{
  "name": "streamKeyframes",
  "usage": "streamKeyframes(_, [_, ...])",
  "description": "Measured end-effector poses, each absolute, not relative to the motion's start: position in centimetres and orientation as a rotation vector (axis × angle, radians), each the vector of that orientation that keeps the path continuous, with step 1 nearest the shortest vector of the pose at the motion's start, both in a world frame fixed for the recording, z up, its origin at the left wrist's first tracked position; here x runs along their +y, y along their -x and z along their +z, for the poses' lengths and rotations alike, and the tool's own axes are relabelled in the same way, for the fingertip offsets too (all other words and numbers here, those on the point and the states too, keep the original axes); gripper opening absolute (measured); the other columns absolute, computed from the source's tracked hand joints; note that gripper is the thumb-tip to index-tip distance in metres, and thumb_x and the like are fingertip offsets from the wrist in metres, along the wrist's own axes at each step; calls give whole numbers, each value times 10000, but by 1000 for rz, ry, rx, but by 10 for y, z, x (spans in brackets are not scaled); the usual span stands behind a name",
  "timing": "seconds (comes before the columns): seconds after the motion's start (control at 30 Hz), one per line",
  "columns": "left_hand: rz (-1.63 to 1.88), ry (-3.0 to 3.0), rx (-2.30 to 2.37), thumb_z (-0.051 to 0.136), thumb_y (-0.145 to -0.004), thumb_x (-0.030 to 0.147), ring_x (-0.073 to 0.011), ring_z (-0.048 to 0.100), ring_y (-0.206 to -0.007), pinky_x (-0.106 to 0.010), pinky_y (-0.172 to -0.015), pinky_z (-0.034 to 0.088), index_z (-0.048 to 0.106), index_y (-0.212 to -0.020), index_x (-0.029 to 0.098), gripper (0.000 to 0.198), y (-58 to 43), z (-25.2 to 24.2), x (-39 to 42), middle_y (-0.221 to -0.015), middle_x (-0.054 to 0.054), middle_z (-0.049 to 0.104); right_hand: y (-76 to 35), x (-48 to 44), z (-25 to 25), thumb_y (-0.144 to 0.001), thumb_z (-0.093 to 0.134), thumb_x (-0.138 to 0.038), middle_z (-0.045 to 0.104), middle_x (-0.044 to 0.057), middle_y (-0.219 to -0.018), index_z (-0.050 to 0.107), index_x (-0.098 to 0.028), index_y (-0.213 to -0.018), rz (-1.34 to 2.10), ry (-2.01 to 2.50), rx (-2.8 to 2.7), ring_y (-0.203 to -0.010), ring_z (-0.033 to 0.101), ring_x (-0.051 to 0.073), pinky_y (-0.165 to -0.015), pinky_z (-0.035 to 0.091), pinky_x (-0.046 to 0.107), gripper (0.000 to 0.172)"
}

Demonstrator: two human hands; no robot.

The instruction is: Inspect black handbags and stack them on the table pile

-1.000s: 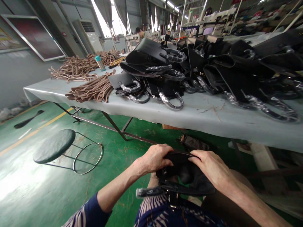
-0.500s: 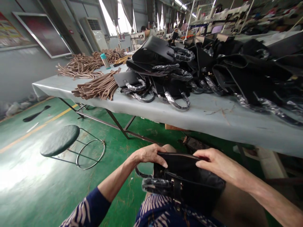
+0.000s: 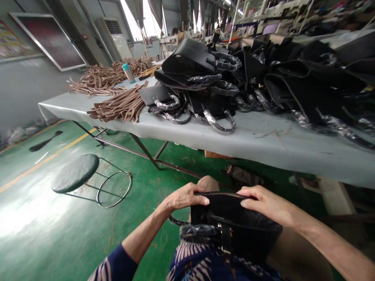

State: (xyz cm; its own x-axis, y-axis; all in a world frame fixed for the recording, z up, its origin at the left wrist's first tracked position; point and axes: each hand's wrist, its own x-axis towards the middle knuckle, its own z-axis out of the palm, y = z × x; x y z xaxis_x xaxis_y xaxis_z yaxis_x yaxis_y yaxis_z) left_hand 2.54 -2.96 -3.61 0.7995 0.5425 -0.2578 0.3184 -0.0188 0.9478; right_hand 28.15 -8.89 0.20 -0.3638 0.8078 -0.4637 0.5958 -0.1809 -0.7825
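Observation:
A black handbag (image 3: 246, 230) lies across my lap, its upper edge facing away from me. My left hand (image 3: 187, 197) grips that edge near its left end, thumb on the near side. Farther right, my right hand (image 3: 263, 201) pinches the same edge between thumb and fingers. A plastic-wrapped handle (image 3: 199, 233) points left from the bag, beside a strap with gold-coloured metal fittings (image 3: 226, 238). The fingertips behind the edge are hidden.
In front stands a grey-covered table (image 3: 249, 144) with a heap of black bags (image 3: 199, 66), bundles of brown strips (image 3: 120, 105) and a teal-capped bottle (image 3: 128, 73). A round stool (image 3: 76, 173) stands on the green floor at left. Sewing machines are farther back.
The handbag and its wrapped handle have shifted slightly right and tilted a little. Both hands keep their hold on the edge. The view has moved slightly.

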Motion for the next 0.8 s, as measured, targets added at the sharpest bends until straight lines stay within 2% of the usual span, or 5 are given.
streamKeyframes(0.27, [243, -1619, 667, 575, -767, 363, -107, 406, -691, -204, -634, 315, 601, -752, 113, 252, -25, -38, -34, -696, 28, 434, -286, -96, -1, -785, 450, -297, 605, 20, -773, 639, -179, -655, 1450, 1602, -2010, -727, 554, 177, -685, 409, 270, 258])
streamKeyframes(0.4, [243, -1549, 672, 590, -748, 374, -109, 400, -677, -207, -621, 317, 601, -748, 106, 268, -24, -39, -35, -696, 21, 433, -287, -91, 1, -757, 500, -291, 656, 24, -874, 677, -183, -885, 1669, 1573, -1880, -839, 582, 206, -775, 426, 291, 244])
streamKeyframes(0.53, [248, -1513, 659, 596, -736, 437, -108, 392, -667, -209, -618, 318, 599, -757, 102, 336, -22, -41, -36, -699, 18, 428, -284, -86, 1, -721, 548, -304, 673, 18, -919, 604, -186, -1117, 1949, 1433, -1672, -865, 596, 206, -745, 454, 282, 417])
streamKeyframes(0.63, [274, -1587, 650, 538, -774, 499, -106, 379, -662, -213, -618, 307, 594, -747, 96, 408, -21, -41, -37, -693, 17, 420, -279, -83, 0, -743, 541, -346, 679, 26, -915, 640, -182, -1063, 1916, 1458, -1662, -854, 601, 207, -743, 449, 281, 373])
streamKeyframes(0.8, [265, -1717, 640, 445, -836, 514, -103, 374, -657, -215, -628, 309, 569, -714, 99, 450, -24, -37, -39, -681, 14, 413, -268, -77, -1, -770, 523, -357, 673, 3, -891, 701, -228, -847, 1513, 1626, -1942, -838, 587, 192, -737, 400, 255, 233])
